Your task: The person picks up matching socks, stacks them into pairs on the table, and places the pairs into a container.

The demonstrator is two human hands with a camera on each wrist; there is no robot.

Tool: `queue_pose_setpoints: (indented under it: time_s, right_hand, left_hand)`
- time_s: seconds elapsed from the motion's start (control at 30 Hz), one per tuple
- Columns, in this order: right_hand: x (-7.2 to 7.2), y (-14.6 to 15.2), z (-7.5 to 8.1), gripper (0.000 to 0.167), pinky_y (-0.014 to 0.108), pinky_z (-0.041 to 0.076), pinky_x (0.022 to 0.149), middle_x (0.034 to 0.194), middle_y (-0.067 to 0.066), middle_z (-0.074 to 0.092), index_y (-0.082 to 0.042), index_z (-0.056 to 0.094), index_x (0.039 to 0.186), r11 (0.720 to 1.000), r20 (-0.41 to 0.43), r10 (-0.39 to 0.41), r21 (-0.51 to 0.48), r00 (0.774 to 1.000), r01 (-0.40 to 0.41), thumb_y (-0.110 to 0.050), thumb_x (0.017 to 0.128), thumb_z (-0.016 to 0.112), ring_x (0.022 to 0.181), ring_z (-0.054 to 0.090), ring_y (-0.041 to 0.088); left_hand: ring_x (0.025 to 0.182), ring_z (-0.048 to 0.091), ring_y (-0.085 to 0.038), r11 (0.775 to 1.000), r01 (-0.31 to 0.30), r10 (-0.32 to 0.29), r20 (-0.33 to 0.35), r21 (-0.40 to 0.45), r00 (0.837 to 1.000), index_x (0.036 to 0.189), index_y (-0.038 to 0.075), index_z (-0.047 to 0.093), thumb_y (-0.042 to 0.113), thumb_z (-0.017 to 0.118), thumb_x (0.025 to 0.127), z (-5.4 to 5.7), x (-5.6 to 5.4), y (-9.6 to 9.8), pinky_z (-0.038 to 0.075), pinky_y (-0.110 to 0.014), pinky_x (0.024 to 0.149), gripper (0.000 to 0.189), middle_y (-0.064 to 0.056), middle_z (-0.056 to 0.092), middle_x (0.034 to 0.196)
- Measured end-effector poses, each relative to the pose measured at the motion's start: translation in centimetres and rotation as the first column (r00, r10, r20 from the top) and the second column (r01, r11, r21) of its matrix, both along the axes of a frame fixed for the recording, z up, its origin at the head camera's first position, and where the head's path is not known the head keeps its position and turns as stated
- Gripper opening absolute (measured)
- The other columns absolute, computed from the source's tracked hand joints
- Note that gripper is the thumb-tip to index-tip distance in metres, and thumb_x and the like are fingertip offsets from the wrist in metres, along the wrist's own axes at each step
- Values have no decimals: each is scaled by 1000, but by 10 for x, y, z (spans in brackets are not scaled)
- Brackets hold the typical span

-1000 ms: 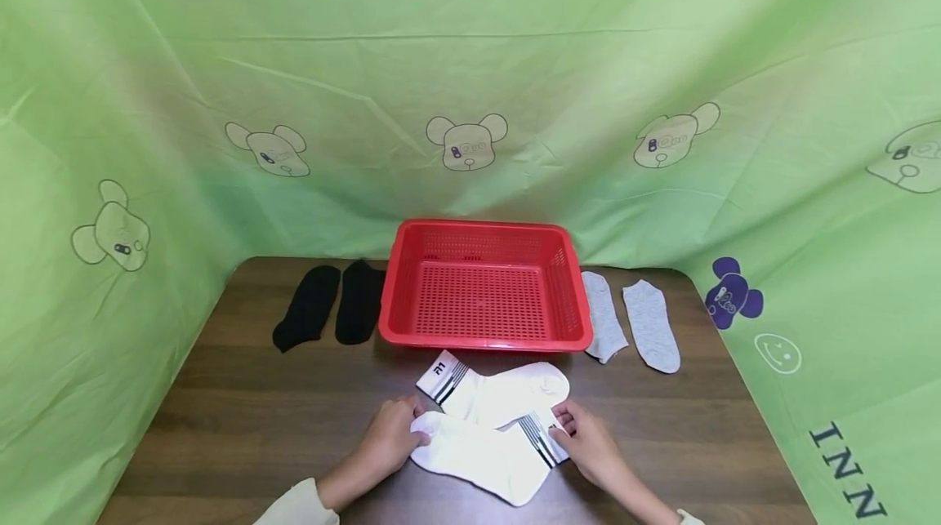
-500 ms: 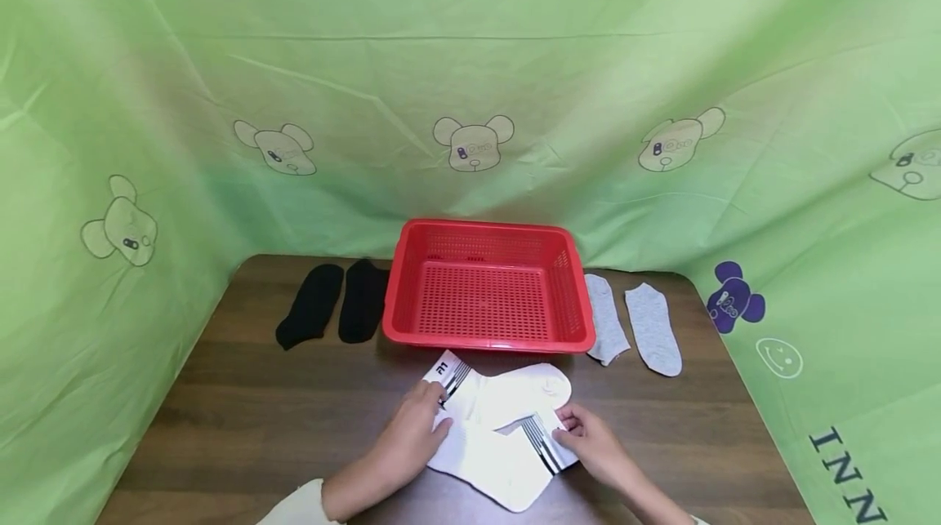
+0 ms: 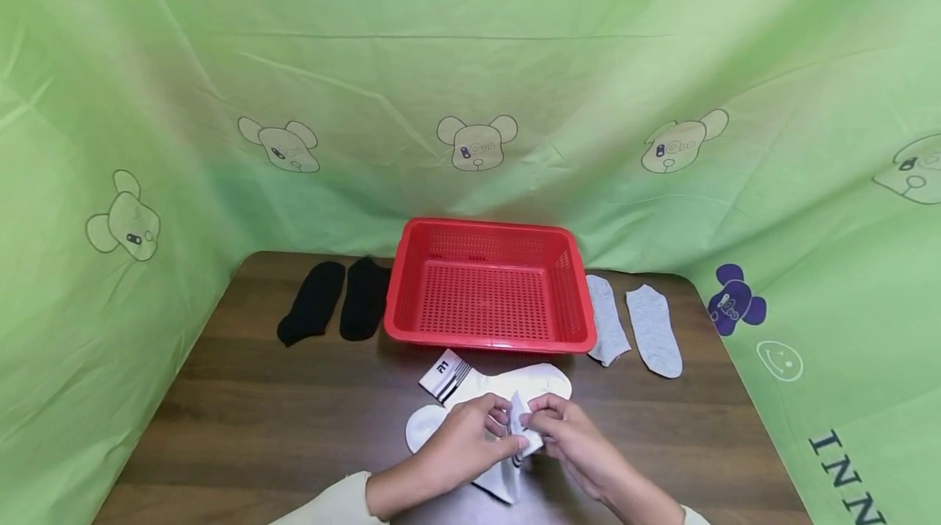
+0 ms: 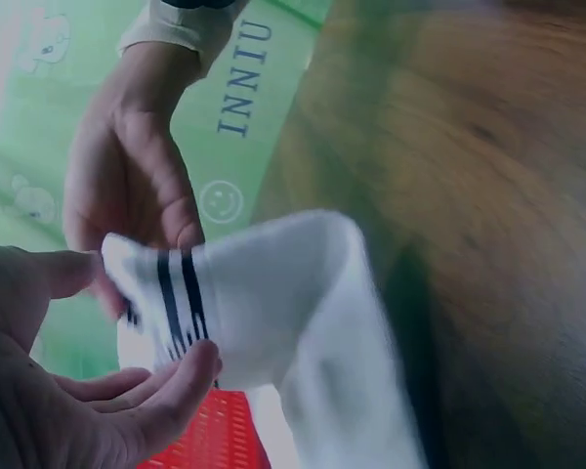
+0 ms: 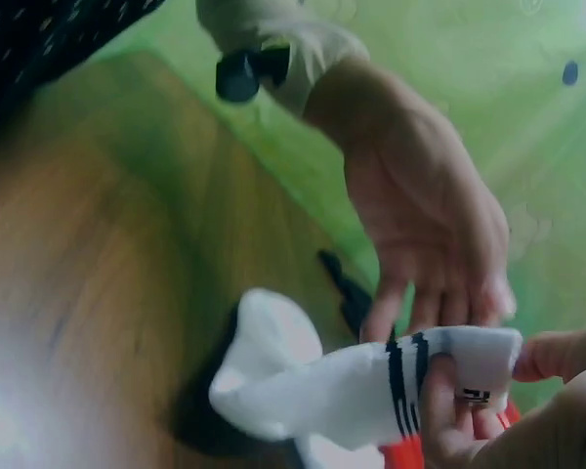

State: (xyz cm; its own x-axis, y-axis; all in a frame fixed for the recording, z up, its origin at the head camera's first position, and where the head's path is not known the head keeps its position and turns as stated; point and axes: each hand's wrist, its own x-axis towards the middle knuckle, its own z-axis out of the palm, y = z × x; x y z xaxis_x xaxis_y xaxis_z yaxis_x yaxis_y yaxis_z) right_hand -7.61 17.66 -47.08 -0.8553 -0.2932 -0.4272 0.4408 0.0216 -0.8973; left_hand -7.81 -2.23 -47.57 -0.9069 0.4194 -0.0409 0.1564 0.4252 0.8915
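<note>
White sock (image 5: 342,396) (striped at the cuff (image 5: 483,357)) is held by both hands (image 3: 463,445) (image 3: 579,442).

You hold one white sock (image 5: 347,396). Its cuff is raised above the wooden table (image 3: 257,394) and bears dark stripes and a small dark mark near the opening. Its toe end lies on the tabletop.

Left grip (image 3: 468,442) just hopped over beside the right grip (image 3: 572,427), and the near white sock (image 4: 269,293) now has its cuff (image 5: 483,363) lifted.
</note>
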Motion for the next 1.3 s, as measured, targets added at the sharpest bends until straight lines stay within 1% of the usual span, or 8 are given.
queue_pose_setpoints:
  time_s: [0.33, 0.5, 0.6, 0.8, 0.93, 1.0, 1.1, 1.3]
  right_hand:
    - [-4, -28, 6, 18, 26, 56, 87, 102, 1, 63, 2, 53, 114, 984, 23, -57, -166, 998, 60, -8, 100, 49, 95, 63, 12]
    - [-9, -35, -2, 30, 25, 52, 89, 103, 4, 60, 8, 52, 119, 996, -52, -65, -63, 997, 61, -1, 91, 52, 97, 59, 14]
    - [-12, -39, -13, 45, 25, 48, 91, 113, 6, 59, 11, 49, 128, 999, -155, 44, 12, 987, -43, 2, 84, 56, 106, 56, 16]
    - [-17, -45, -33, 52, 24, 41, 107, 134, 16, 63, 6, 56, 137, 925, -392, 370, 76, 842, -371, -5, 87, 64, 124, 55, 7]
    - [-20, -52, -41, 36, 25, 43, 109, 123, 10, 70, -7, 67, 126, 865, -469, 499, 219, 729, -452, -14, 90, 68, 117, 58, 1]
    - [-20, -53, -43, 29, 26, 46, 104, 115, 7, 72, -10, 69, 119, 847, -476, 531, 257, 701, -466, -16, 91, 70, 110, 59, 0]
    - [-19, -50, -48, 21, 24, 52, 93, 104, 12, 72, -3, 69, 112, 847, -458, 526, 206, 717, -489, -14, 93, 71, 97, 62, -1]
    - [-20, -23, -51, 22, 20, 55, 78, 95, 4, 72, 11, 65, 106, 903, -426, 403, 38, 810, -429, -3, 91, 73, 87, 65, 1]
  left_hand:
    - [81, 67, -2, 998, -53, 49, -69, -45, 996, 118, -2, 68, 19, 83, 84, 7, -8, -8, 53, -19, 67, 42, -8, 77, 96]
    - [75, 61, -5, 988, -91, 71, -155, -122, 985, 111, -5, 72, 1, 72, 86, 20, -11, -22, 49, -21, 63, 26, -11, 77, 94]
    - [69, 55, -5, 984, -94, 70, -154, -153, 986, 105, -3, 74, 0, 69, 84, 38, -11, -32, 45, -21, 58, 22, -8, 75, 86]
    - [68, 57, -6, 975, -84, 53, -151, -206, 987, 101, 5, 75, 0, 66, 83, 83, -9, -55, 47, -21, 57, 20, -1, 73, 81]
    - [70, 60, -8, 982, -88, 75, -87, -166, 993, 108, 4, 74, 0, 64, 89, 106, -12, -71, 50, -21, 57, 21, -1, 75, 90]
    - [76, 63, -9, 984, -107, 99, -61, -142, 993, 110, 5, 74, 2, 65, 92, 115, -14, -79, 52, -21, 61, 21, -2, 75, 95]
    - [81, 66, -10, 981, -154, 151, -34, -116, 988, 115, 7, 73, 4, 66, 95, 122, -15, -92, 55, -22, 67, 22, -3, 76, 99]
    - [86, 69, -13, 967, -246, 249, 48, -72, 967, 122, 3, 70, 2, 66, 96, 114, -18, -112, 56, -24, 74, 27, -7, 76, 105]
